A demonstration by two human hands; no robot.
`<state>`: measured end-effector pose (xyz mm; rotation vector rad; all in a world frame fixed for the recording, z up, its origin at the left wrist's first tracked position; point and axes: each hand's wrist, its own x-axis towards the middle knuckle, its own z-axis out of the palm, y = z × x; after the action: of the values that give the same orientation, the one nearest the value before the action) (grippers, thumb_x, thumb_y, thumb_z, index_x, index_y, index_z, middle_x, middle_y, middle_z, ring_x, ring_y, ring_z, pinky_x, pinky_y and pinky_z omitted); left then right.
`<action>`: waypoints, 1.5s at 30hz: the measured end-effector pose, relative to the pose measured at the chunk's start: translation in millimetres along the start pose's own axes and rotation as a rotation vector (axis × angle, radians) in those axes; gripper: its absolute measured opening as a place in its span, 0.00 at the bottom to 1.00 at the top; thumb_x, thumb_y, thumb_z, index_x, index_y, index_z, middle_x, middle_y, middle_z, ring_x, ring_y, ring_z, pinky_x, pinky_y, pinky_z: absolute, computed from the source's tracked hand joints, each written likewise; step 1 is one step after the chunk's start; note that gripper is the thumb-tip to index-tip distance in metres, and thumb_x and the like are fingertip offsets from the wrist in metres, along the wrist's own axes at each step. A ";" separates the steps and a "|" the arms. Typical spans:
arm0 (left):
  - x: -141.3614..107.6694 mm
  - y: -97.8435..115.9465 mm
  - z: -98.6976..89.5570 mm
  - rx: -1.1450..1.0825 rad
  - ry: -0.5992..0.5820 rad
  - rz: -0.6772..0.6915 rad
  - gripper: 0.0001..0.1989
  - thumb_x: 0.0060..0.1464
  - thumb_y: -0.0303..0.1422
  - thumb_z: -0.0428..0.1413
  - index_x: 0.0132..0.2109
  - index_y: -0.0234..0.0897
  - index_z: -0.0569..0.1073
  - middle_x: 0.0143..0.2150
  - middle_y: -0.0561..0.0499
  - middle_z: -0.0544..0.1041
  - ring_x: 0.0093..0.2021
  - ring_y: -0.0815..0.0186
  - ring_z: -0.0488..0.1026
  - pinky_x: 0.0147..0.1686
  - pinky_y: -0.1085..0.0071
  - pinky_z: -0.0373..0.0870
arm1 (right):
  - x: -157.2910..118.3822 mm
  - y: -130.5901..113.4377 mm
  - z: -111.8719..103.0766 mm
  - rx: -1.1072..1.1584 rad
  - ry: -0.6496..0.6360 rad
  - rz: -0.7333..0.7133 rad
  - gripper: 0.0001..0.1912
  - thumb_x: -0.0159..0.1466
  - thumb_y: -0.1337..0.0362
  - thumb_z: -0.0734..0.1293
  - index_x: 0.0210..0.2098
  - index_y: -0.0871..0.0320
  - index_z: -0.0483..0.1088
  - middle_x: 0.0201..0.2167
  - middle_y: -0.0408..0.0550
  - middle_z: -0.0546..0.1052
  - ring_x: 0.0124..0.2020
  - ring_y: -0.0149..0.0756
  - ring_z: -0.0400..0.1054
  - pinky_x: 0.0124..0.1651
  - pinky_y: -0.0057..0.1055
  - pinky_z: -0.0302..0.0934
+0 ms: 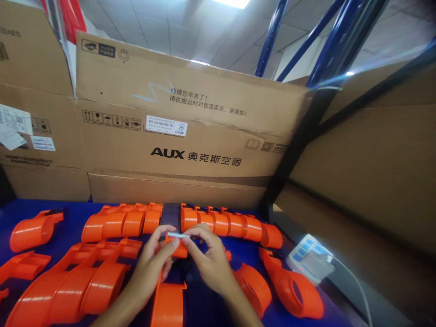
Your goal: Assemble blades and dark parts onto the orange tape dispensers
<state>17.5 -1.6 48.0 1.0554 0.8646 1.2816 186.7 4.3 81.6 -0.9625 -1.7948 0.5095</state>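
An orange plastic tape dispenser point(167, 303) lies low in the middle of the view, its upper end raised between my hands. My left hand point(157, 254) pinches that end from the left, thumb on top. A pale strip with a toothed edge point(177, 235) runs across the end. From the right, my right hand point(208, 255) holds the strip's right end between thumb and fingers. Both hands are closed, and part of the dispenser's end is hidden behind the fingers.
Orange dispensers stand in rows at the left point(70, 290) and back right point(235, 225) on the blue surface point(73, 210). Others lie at the right point(299, 293). A white power strip point(309, 259) with a cable sits right. Cardboard point(204, 190) walls the back.
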 end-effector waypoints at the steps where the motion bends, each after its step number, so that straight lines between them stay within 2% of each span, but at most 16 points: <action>1: 0.4 -0.1 -0.2 -0.004 0.004 -0.002 0.24 0.54 0.47 0.62 0.52 0.41 0.69 0.16 0.63 0.67 0.12 0.74 0.54 0.13 0.80 0.48 | 0.3 -0.1 0.1 -0.006 0.004 -0.006 0.07 0.69 0.58 0.69 0.40 0.54 0.77 0.38 0.48 0.80 0.40 0.40 0.72 0.43 0.35 0.66; 8: 3.0 2.0 -1.9 -0.025 0.025 0.026 0.21 0.55 0.47 0.62 0.51 0.42 0.69 0.12 0.65 0.60 0.12 0.74 0.52 0.14 0.80 0.48 | 1.4 -3.3 -0.6 -0.020 0.048 -0.028 0.07 0.70 0.58 0.67 0.39 0.54 0.75 0.36 0.47 0.79 0.38 0.40 0.71 0.42 0.34 0.64; 15: -1.9 12.8 -4.1 -0.114 0.138 0.053 0.19 0.56 0.46 0.61 0.50 0.44 0.70 0.13 0.65 0.60 0.13 0.75 0.53 0.16 0.80 0.52 | 1.6 2.2 -10.0 -0.048 0.196 0.028 0.08 0.71 0.58 0.65 0.40 0.55 0.73 0.34 0.46 0.76 0.36 0.40 0.69 0.41 0.34 0.63; 18: 0.5 17.1 -6.4 -0.156 0.160 0.052 0.20 0.55 0.48 0.60 0.49 0.44 0.70 0.13 0.64 0.62 0.12 0.74 0.54 0.15 0.79 0.53 | 3.4 5.9 -17.1 -0.117 0.263 0.003 0.08 0.71 0.59 0.65 0.38 0.54 0.74 0.36 0.47 0.76 0.39 0.42 0.70 0.43 0.37 0.64; 19: 2.0 17.6 -7.3 -0.160 0.156 0.053 0.20 0.55 0.48 0.60 0.49 0.43 0.70 0.13 0.63 0.63 0.12 0.74 0.54 0.15 0.79 0.53 | 3.7 6.5 -18.8 -0.150 0.253 -0.019 0.07 0.71 0.60 0.66 0.37 0.54 0.74 0.37 0.48 0.76 0.40 0.42 0.70 0.45 0.38 0.64; 21: 4.7 17.1 -8.6 -0.157 0.146 0.058 0.20 0.56 0.48 0.60 0.49 0.43 0.70 0.13 0.63 0.63 0.11 0.74 0.54 0.15 0.79 0.53 | 3.7 6.5 -19.9 -0.225 0.152 -0.069 0.06 0.69 0.62 0.68 0.36 0.54 0.75 0.38 0.49 0.75 0.42 0.44 0.69 0.47 0.40 0.64; 26: 3.7 13.4 -7.2 -0.147 0.153 0.053 0.17 0.58 0.47 0.59 0.48 0.42 0.71 0.12 0.64 0.61 0.12 0.74 0.54 0.17 0.79 0.53 | 1.0 5.2 -13.5 -0.361 -0.252 -0.168 0.07 0.68 0.67 0.69 0.42 0.51 0.79 0.39 0.48 0.74 0.45 0.43 0.68 0.49 0.41 0.63; 29: 1.0 12.8 -5.2 -0.151 0.158 0.036 0.17 0.58 0.47 0.60 0.48 0.42 0.71 0.13 0.63 0.62 0.13 0.74 0.54 0.16 0.79 0.52 | 0.3 5.7 -11.4 -0.404 -0.346 -0.193 0.10 0.67 0.68 0.69 0.46 0.50 0.78 0.40 0.48 0.75 0.46 0.43 0.68 0.50 0.41 0.62; 35: 0.7 13.0 -3.6 -0.157 0.162 0.012 0.18 0.56 0.47 0.61 0.48 0.43 0.72 0.13 0.63 0.61 0.13 0.74 0.55 0.17 0.79 0.51 | -1.0 4.7 -12.8 -0.445 -0.382 -0.195 0.12 0.64 0.71 0.68 0.43 0.51 0.78 0.40 0.47 0.76 0.45 0.43 0.67 0.49 0.41 0.62; 40: -1.3 14.2 -1.6 -0.152 0.169 0.009 0.19 0.56 0.47 0.61 0.50 0.43 0.72 0.13 0.63 0.62 0.13 0.74 0.54 0.17 0.79 0.51 | -0.6 4.2 -14.7 -0.435 -0.315 -0.163 0.12 0.62 0.74 0.66 0.40 0.54 0.77 0.37 0.48 0.76 0.44 0.44 0.67 0.50 0.43 0.61; 45: -0.9 11.1 -3.2 -0.147 0.177 0.004 0.19 0.56 0.47 0.61 0.50 0.43 0.72 0.13 0.63 0.62 0.13 0.73 0.55 0.17 0.78 0.52 | -1.0 -2.2 -17.2 -0.286 -0.202 -0.181 0.11 0.69 0.70 0.62 0.43 0.53 0.75 0.38 0.49 0.78 0.43 0.43 0.70 0.52 0.43 0.62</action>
<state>10.9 -2.3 57.5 0.8378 0.8862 1.4350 201.6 0.7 89.7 -0.9536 -2.1559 0.2458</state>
